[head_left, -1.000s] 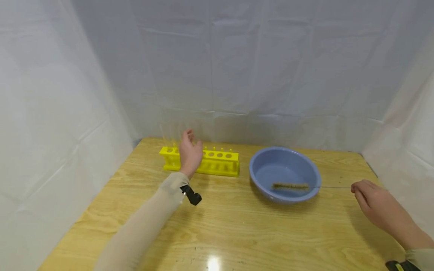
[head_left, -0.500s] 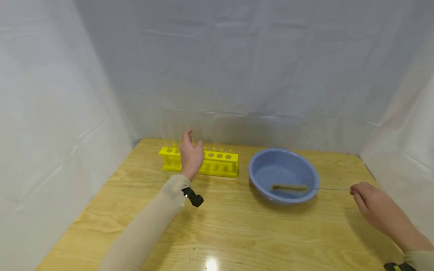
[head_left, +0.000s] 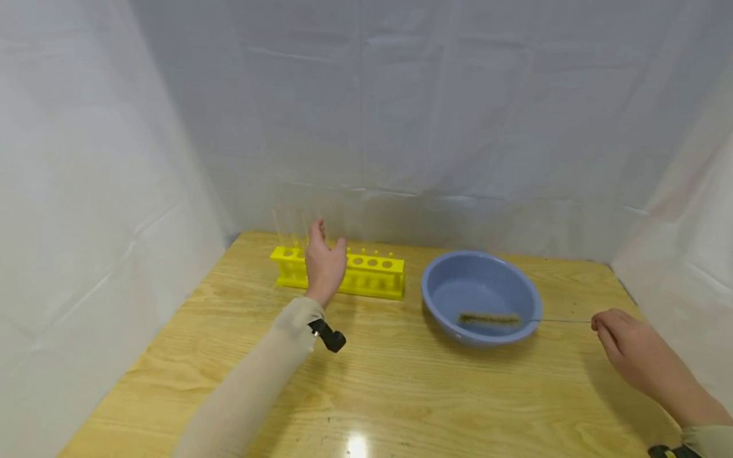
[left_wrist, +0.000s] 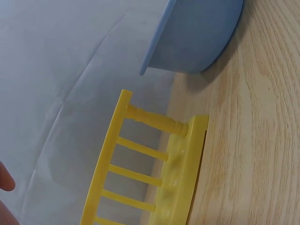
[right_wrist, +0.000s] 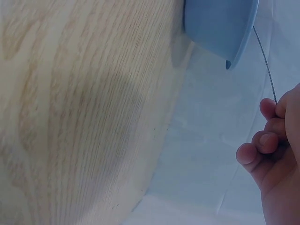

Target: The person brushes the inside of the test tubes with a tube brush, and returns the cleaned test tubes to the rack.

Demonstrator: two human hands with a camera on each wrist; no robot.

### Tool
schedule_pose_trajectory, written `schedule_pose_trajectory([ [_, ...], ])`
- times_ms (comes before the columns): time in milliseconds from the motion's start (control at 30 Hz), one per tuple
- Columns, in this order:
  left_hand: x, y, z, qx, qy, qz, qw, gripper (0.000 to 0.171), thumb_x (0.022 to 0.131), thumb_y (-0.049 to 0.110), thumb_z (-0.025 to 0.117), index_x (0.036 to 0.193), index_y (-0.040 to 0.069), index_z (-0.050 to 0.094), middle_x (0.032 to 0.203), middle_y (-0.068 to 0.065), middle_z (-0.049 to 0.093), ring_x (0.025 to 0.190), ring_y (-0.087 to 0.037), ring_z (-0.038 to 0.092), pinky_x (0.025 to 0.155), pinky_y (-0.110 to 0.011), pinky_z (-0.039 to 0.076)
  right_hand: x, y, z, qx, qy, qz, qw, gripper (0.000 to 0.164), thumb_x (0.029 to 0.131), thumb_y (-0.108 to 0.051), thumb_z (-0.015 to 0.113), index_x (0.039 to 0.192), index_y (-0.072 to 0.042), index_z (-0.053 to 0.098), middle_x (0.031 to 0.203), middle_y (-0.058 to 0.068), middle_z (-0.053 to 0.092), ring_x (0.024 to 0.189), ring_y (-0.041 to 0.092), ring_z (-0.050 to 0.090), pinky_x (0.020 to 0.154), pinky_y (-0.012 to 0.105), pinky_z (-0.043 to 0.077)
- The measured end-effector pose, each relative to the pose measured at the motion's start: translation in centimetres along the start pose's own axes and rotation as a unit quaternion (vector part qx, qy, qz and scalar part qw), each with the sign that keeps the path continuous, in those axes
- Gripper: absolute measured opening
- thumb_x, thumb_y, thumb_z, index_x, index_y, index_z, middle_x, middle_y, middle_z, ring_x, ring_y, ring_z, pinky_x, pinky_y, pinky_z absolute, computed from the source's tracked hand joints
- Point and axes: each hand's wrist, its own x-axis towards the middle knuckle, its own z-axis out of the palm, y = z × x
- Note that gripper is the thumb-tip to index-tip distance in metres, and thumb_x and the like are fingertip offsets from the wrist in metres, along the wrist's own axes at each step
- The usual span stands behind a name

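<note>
My left hand (head_left: pixel 326 264) is in front of the yellow test tube rack (head_left: pixel 375 286), thumb held apart from the fingers. Clear test tubes (head_left: pixel 277 224) rise from the rack's left end, faint against the backdrop; whether my left hand touches one is hidden. In the left wrist view only a fingertip (left_wrist: pixel 5 178) and a bit of hand show beside the rack. My right hand (head_left: pixel 635 343) pinches the twisted wire handle of a test tube brush (head_left: pixel 489 319). Its brown bristles are over the inside of the blue basin (head_left: pixel 475 286). The right wrist view shows the wire between thumb and fingers.
The basin stands right of the rack on the wooden table (head_left: pixel 401 381). Holes at the rack's right end hold no tubes. White sheeting (head_left: pixel 389 114) hangs behind the table and along both sides.
The left hand has shifted very slightly to the right at the rack. The brush and right hand have dipped a little; otherwise the scene is nearly the same.
</note>
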Motion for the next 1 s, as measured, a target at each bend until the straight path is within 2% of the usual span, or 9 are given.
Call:
schedule_pose_trajectory([
  [67,-0.1,0.0,-0.1,0.001,0.000,0.000,1.0000,0.065,0.102,0.029,0.053,0.159,0.020,0.025,0.163,-0.010,0.032,0.139,-0.028,0.047,0.096,-0.042,0.045,0.0,0.0,0.0,0.001,-0.003,0.002,1.000,0.009,0.098,-0.001,0.057,0.100,-0.003,0.065,0.092,0.006,0.065,0.078,0.022,0.061,0.062,0.040,0.050],
  [133,-0.2,0.1,-0.1,0.002,0.000,0.000,1.0000,0.066,0.102,0.029,0.053,0.160,0.020,0.024,0.164,-0.010,0.031,0.132,-0.028,0.054,0.092,-0.042,0.047,0.0,-0.1,0.1,0.001,-0.006,0.004,1.000,0.009,0.098,-0.001,0.057,0.100,-0.003,0.065,0.092,0.006,0.065,0.078,0.022,0.061,0.062,0.040,0.050],
  [200,-0.3,0.2,-0.1,0.006,0.003,-0.002,1.0000,0.066,0.101,0.029,0.053,0.160,0.020,0.023,0.164,-0.009,0.031,0.102,-0.027,0.066,0.078,-0.039,0.050,-0.1,-0.1,0.1,0.001,-0.008,0.006,1.000,0.009,0.098,-0.001,0.057,0.100,-0.003,0.065,0.092,0.006,0.064,0.078,0.022,0.061,0.062,0.040,0.050],
  [233,-0.4,0.3,-0.1,0.008,0.004,-0.003,1.0000,0.067,0.101,0.028,0.053,0.160,0.020,0.023,0.164,-0.009,0.032,0.082,-0.026,0.065,0.069,-0.037,0.049,-0.1,-0.2,0.1,0.001,-0.007,0.006,1.000,0.009,0.098,-0.001,0.056,0.100,-0.003,0.065,0.091,0.007,0.064,0.078,0.022,0.061,0.062,0.040,0.050],
  [300,-0.5,0.4,-0.1,0.010,0.006,-0.007,0.9999,0.067,0.101,0.028,0.053,0.160,0.021,0.023,0.164,-0.009,0.031,0.052,-0.023,0.048,0.053,-0.034,0.042,0.0,-0.2,0.1,0.002,-0.003,0.005,1.000,0.009,0.098,0.000,0.056,0.099,-0.003,0.065,0.091,0.007,0.065,0.078,0.023,0.062,0.062,0.041,0.050],
  [333,-0.5,0.4,0.0,0.009,0.006,-0.007,0.9999,0.068,0.101,0.028,0.053,0.161,0.021,0.022,0.164,-0.009,0.031,0.044,-0.022,0.037,0.047,-0.033,0.038,0.0,-0.2,0.0,0.002,-0.002,0.005,1.000,0.009,0.098,-0.001,0.056,0.099,-0.003,0.065,0.091,0.007,0.065,0.078,0.024,0.062,0.063,0.041,0.051],
  [433,-0.7,0.4,0.0,0.009,0.006,-0.006,0.9999,0.068,0.101,0.027,0.053,0.161,0.022,0.021,0.164,-0.009,0.031,0.040,-0.016,0.029,0.041,-0.029,0.034,0.0,-0.2,-0.1,0.004,-0.002,0.006,1.000,0.009,0.098,0.000,0.056,0.099,-0.003,0.065,0.091,0.007,0.064,0.078,0.024,0.061,0.063,0.042,0.050],
  [800,-1.5,0.0,0.1,0.005,0.003,0.013,0.9999,0.073,0.099,0.026,0.055,0.162,0.027,0.019,0.164,-0.009,0.030,0.038,-0.015,0.029,0.037,-0.028,0.032,-0.1,-0.1,-0.3,0.004,-0.022,0.017,1.000,0.010,0.100,-0.002,0.054,0.100,-0.002,0.064,0.092,0.008,0.064,0.078,0.023,0.061,0.064,0.042,0.050],
  [1000,-2.1,-0.3,0.1,0.007,0.002,0.028,0.9996,0.072,0.099,0.027,0.055,0.162,0.025,0.019,0.164,-0.006,0.032,0.038,-0.014,0.030,0.037,-0.028,0.033,-0.1,-0.1,-0.4,0.004,-0.010,0.014,1.000,0.011,0.099,-0.001,0.054,0.099,-0.001,0.065,0.091,0.009,0.065,0.080,0.027,0.063,0.066,0.047,0.052],
])
